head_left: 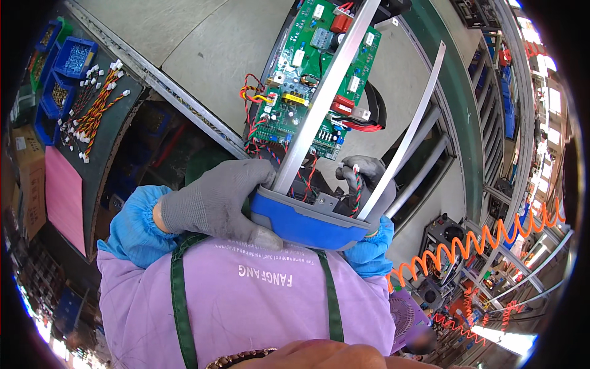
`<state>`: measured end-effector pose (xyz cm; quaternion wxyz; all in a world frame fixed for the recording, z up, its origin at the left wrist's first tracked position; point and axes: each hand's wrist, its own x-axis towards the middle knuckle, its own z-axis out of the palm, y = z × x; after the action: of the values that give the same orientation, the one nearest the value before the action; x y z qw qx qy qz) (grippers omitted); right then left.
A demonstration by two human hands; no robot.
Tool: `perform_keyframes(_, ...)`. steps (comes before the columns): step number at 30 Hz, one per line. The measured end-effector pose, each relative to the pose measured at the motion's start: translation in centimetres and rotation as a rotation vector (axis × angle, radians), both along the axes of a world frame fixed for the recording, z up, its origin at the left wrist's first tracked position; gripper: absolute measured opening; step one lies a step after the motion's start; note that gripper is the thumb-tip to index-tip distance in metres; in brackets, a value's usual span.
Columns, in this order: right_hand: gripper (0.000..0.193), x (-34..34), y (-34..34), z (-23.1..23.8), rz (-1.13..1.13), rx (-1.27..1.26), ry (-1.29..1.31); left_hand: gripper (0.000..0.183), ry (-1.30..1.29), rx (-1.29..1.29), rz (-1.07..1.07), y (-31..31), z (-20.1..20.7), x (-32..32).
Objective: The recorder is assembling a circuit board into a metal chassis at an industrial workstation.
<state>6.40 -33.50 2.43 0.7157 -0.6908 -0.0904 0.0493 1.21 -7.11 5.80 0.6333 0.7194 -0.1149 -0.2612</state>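
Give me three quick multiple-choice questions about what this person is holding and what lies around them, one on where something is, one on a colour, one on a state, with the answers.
1. Where do the loose wire harnesses lie?
A. On the dark bench to the person's left
B. On the blue end cap
C. Among the orange coiled hose

2. What colour is the circuit board?
A. Red
B. Green
C. White

3. How does the left hand stand?
A. Open, hovering above the board
B. Gripping the blue end cap
C. Resting in a blue parts bin

Answers:
1 A: the red and yellow wires with white plugs are spread on the dark surface beside the blue parts bins.
2 B: the board between the metal rails is green.
3 B: its gloved fingers wrap the cap's left end; the right hand holds the other side.
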Motion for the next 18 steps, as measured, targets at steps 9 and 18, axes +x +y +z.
perform_keyframes(9, 0.012, 1.0, 0.9, 0.9, 0.135, -0.551, -0.299, 0.077, -0.014, -0.032, 0.006, -0.1, -0.7, -0.1)
perform_keyframes(18, 0.019, 1.2, 1.0, 1.2, 0.168, -0.824, -0.634, 0.077, -0.042, -0.015, -0.006, 0.3, -0.7, 0.1)
